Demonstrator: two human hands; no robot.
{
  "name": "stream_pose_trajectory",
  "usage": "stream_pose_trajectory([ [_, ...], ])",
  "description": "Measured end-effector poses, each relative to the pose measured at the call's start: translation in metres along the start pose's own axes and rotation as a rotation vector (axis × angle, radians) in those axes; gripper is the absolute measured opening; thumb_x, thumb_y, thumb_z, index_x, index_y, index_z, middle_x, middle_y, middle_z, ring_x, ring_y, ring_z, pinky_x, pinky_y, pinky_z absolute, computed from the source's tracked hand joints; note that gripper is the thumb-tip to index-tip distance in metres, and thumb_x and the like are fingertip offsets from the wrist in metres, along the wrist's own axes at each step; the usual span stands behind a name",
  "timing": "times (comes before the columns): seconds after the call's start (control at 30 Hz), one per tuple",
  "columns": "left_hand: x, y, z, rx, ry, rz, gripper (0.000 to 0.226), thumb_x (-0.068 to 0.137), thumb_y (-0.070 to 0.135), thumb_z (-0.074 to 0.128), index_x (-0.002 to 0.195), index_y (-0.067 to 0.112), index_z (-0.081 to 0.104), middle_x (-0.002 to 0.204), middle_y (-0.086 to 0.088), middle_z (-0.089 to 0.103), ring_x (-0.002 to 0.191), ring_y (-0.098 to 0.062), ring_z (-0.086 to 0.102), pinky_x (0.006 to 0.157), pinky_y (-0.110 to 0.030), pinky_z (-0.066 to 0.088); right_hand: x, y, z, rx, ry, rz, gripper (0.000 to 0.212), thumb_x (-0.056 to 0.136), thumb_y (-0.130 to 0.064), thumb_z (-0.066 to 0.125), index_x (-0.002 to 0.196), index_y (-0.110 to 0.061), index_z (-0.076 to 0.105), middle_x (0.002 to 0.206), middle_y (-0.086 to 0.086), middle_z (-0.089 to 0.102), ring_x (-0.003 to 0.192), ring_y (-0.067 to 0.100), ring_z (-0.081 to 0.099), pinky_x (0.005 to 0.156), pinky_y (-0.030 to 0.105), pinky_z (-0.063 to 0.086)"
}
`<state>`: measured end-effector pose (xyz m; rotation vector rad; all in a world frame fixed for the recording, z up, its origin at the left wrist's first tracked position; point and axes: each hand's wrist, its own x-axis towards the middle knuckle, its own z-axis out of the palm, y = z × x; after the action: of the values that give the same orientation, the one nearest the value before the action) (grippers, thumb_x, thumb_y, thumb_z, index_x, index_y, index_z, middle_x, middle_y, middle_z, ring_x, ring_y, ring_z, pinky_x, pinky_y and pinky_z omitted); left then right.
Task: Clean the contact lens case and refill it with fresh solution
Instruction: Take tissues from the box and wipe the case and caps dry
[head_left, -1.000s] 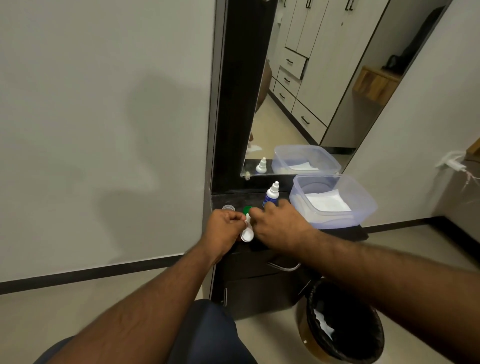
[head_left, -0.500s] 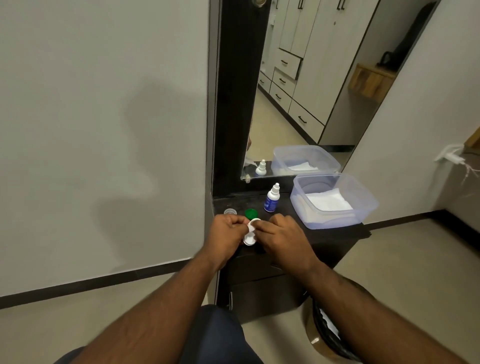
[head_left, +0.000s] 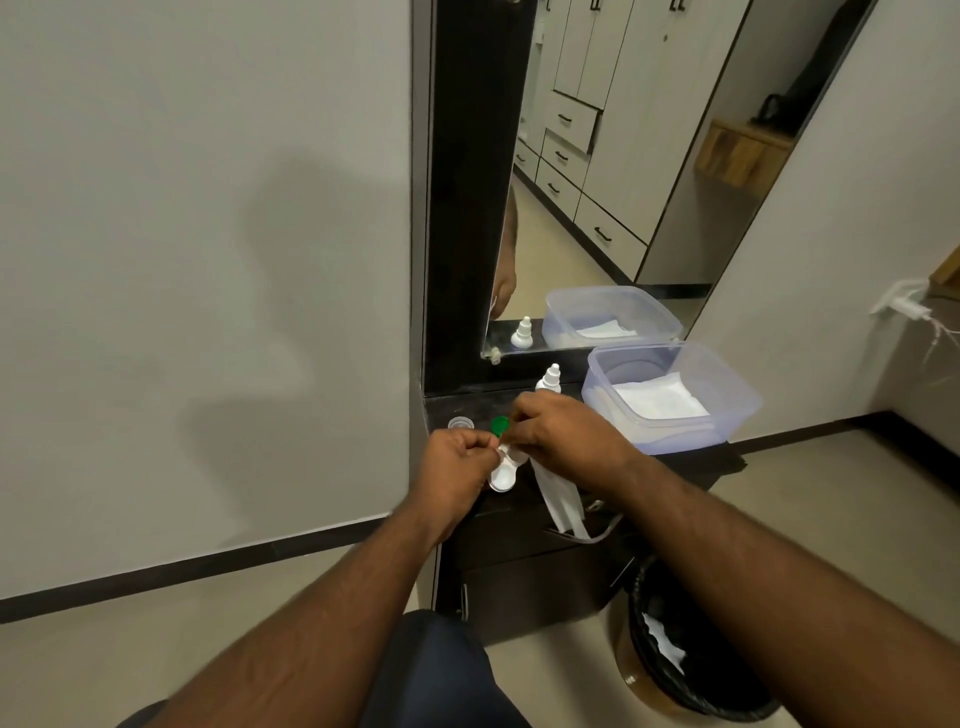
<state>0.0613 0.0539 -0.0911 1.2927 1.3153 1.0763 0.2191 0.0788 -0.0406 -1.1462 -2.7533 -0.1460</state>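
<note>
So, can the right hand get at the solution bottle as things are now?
Probably yes, but not freely: the solution bottle stands uncovered just behind the right hand, but that hand already holds a tissue at the lens case.

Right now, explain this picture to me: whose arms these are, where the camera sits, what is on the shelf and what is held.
There is no machine here. A camera worn on a person's head looks down at their two bare arms. The left hand holds a white lens case; the right hand works a white tissue at it. On the dark shelf below a mirror stand a small bottle, a green cap, a clear cap and a plastic tub. A bin stands on the floor.
</note>
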Motion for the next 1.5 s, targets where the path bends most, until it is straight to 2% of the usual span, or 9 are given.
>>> stream_pose_trajectory([
  [0.2, 0.001, -0.001, 0.001, 0.006, -0.011, 0.015, 0.015, 0.086, 0.000, 0.059, 0.087, 0.004, 0.074, 0.072, -0.006, 0.066, 0.061, -0.006, 0.055, 0.059, -0.015, 0.047, 0.012, 0.004, -0.007, -0.203, -0.042, -0.242, 0.026, 0.058, -0.009, 0.086, 0.081, -0.018, 0.075, 0.072, -0.001, 0.067, 0.065, 0.016, 0.059, 0.056, 0.027, 0.046],
  [0.47, 0.000, -0.001, 0.003, -0.002, 0.022, 0.003, 0.014, 0.085, 0.002, 0.061, 0.088, 0.006, 0.075, 0.077, -0.009, 0.070, 0.066, -0.009, 0.059, 0.067, -0.023, 0.050, 0.008, 0.007, -0.006, -0.149, -0.080, -0.104, 0.020, 0.071, -0.010, 0.079, 0.091, -0.012, 0.074, 0.082, 0.007, 0.070, 0.074, 0.022, 0.062, 0.061, 0.031, 0.049],
  [0.67, -0.002, 0.001, 0.001, -0.010, -0.002, -0.012, 0.015, 0.086, 0.000, 0.058, 0.085, 0.001, 0.073, 0.067, -0.009, 0.062, 0.053, -0.006, 0.049, 0.050, -0.017, 0.043, 0.011, 0.002, -0.004, -0.239, -0.065, -0.244, 0.023, 0.066, -0.012, 0.083, 0.086, -0.017, 0.075, 0.077, 0.001, 0.066, 0.068, 0.016, 0.055, 0.055, 0.026, 0.039],
  [0.8, -0.001, 0.001, 0.003, -0.036, 0.026, -0.032, 0.015, 0.085, 0.000, 0.060, 0.084, 0.004, 0.074, 0.070, -0.009, 0.066, 0.059, -0.011, 0.053, 0.054, -0.021, 0.045, 0.007, 0.001, 0.005, 0.035, -0.032, 0.236, 0.017, 0.087, -0.019, 0.062, 0.099, -0.014, 0.073, 0.092, 0.004, 0.069, 0.086, 0.018, 0.061, 0.072, 0.027, 0.045],
  [0.9, -0.001, 0.000, 0.004, -0.029, 0.024, -0.033, 0.016, 0.086, 0.001, 0.060, 0.084, 0.009, 0.075, 0.072, -0.009, 0.069, 0.061, -0.011, 0.057, 0.057, -0.020, 0.047, -0.001, -0.010, 0.021, 0.269, 0.119, 0.523, 0.015, 0.085, -0.014, 0.061, 0.091, -0.011, 0.074, 0.086, 0.005, 0.070, 0.080, 0.019, 0.063, 0.073, 0.032, 0.051],
  [1.07, -0.005, 0.002, 0.003, -0.002, 0.033, 0.012, 0.015, 0.086, 0.000, 0.059, 0.084, 0.001, 0.073, 0.076, -0.015, 0.068, 0.063, -0.010, 0.056, 0.058, -0.017, 0.047, -0.002, -0.007, 0.020, -0.142, 0.126, -0.013, 0.019, 0.069, -0.003, 0.075, 0.087, -0.008, 0.074, 0.079, 0.008, 0.067, 0.071, 0.025, 0.061, 0.060, 0.033, 0.048],
  [1.17, -0.008, 0.003, 0.004, -0.007, 0.036, 0.015, 0.017, 0.086, 0.000, 0.058, 0.080, 0.007, 0.073, 0.072, -0.010, 0.068, 0.061, -0.008, 0.056, 0.060, -0.022, 0.047, -0.004, -0.013, 0.020, 0.032, 0.096, 0.249, 0.015, 0.084, -0.011, 0.063, 0.096, -0.009, 0.072, 0.087, 0.007, 0.066, 0.082, 0.022, 0.060, 0.071, 0.032, 0.046],
  [1.3, -0.007, 0.001, 0.007, -0.004, 0.047, 0.016, 0.022, 0.085, -0.001, 0.057, 0.076, 0.012, 0.073, 0.069, -0.005, 0.068, 0.062, -0.010, 0.057, 0.064, -0.029, 0.050, -0.011, -0.031, 0.030, 0.577, 0.339, 0.880, 0.009, 0.084, -0.013, 0.065, 0.080, -0.012, 0.073, 0.078, 0.000, 0.068, 0.071, 0.010, 0.059, 0.063, 0.019, 0.041],
  [1.5, -0.008, -0.001, 0.006, 0.035, 0.057, 0.040, 0.026, 0.085, 0.002, 0.056, 0.074, 0.018, 0.073, 0.069, 0.001, 0.070, 0.063, -0.008, 0.063, 0.068, -0.028, 0.054, -0.007, -0.049, 0.035, 1.051, 0.480, 1.335, 0.010, 0.078, -0.007, 0.072, 0.068, -0.011, 0.071, 0.071, 0.004, 0.069, 0.072, 0.020, 0.067, 0.072, 0.034, 0.056],
])
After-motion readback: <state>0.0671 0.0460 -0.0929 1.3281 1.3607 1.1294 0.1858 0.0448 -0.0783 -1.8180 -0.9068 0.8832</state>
